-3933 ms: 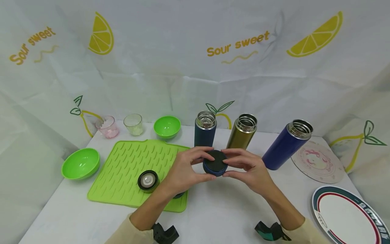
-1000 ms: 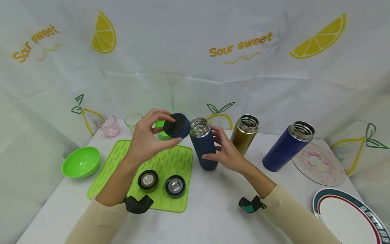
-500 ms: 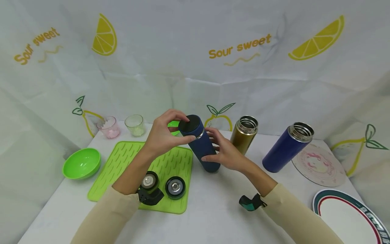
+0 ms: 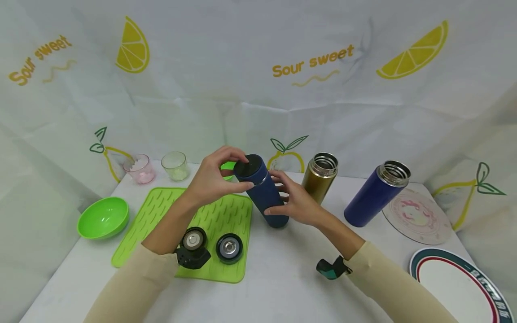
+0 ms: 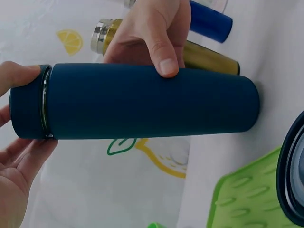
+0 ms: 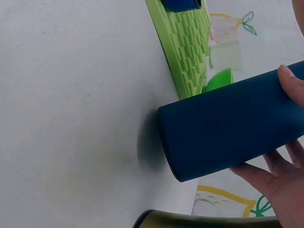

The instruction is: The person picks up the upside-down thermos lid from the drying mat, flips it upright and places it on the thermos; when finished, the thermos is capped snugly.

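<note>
My left hand [image 4: 212,177] pinches a black-topped blue lid [image 4: 247,166] that sits on the mouth of a dark blue insulated bottle [image 4: 264,199]. Thumb and fingers lie on opposite sides of the lid in the left wrist view, where a thin silver ring shows between lid and body [image 5: 147,99]. The bottle leans toward the left, its base close over the white table in the right wrist view. Around its body curls my right hand [image 4: 296,199], thumb in front. Just right stand an uncapped gold bottle [image 4: 321,181] and an uncapped purple-blue one [image 4: 371,199].
On the green mat [image 4: 157,215], two lids [image 4: 194,238] [image 4: 229,248] lie underside up. Behind it are a pink glass [image 4: 139,169], a clear glass [image 4: 175,167] and a half-hidden green bowl. Another green bowl [image 4: 103,218] stands left; a plate [image 4: 454,287] and pink disc [image 4: 418,216] lie right.
At first both hands held the lid. The right hand then took the dark blue bottle, and the left brought the lid rightward onto its mouth. Over the last half second little has moved.
</note>
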Tool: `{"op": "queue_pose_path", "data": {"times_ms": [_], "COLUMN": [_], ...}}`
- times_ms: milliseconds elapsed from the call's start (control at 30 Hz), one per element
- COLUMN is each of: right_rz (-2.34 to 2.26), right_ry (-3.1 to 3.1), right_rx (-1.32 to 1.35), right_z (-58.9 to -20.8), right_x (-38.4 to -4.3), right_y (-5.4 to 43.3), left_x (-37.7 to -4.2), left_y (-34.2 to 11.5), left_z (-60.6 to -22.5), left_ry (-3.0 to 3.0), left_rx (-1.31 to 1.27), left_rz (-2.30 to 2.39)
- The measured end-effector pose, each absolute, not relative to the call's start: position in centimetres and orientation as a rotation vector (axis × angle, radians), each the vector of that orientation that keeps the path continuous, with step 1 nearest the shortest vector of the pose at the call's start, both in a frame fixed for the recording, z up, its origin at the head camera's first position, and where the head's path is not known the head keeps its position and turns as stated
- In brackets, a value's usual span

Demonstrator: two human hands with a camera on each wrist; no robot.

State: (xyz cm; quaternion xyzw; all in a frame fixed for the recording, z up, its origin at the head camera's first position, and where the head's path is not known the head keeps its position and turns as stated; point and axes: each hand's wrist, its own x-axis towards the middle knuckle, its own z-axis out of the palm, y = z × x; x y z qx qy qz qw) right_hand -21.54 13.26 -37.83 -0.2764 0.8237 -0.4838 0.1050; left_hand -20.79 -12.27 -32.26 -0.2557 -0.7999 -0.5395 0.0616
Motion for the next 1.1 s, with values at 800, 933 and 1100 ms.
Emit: {"op": "queue_pose_path", "data": {"times_ms": [800, 933, 1100], "right_rz": [-1.432, -1.427, -1.407], "right_ry": [2.321, 2.315, 2.317], "right_rx": [-0.783, -0.810, -0.821], "right_z": [-37.0, -37.0, -37.1], "right_x": [-21.6, -21.6, -21.6], "right_y": [13.3, 13.2, 13.1], "left_x": [-21.1, -20.8, -20.7], "left_y": [-14.3, -13.9, -13.5], "left_z": [-29.0, -28.3, -27.8], "left_ry": [-2.753, -2.806, -2.849], "left_rx": [-1.058, -0.968, -0.880], "left_rz": [-1.368, -1.160, -0.990]}}
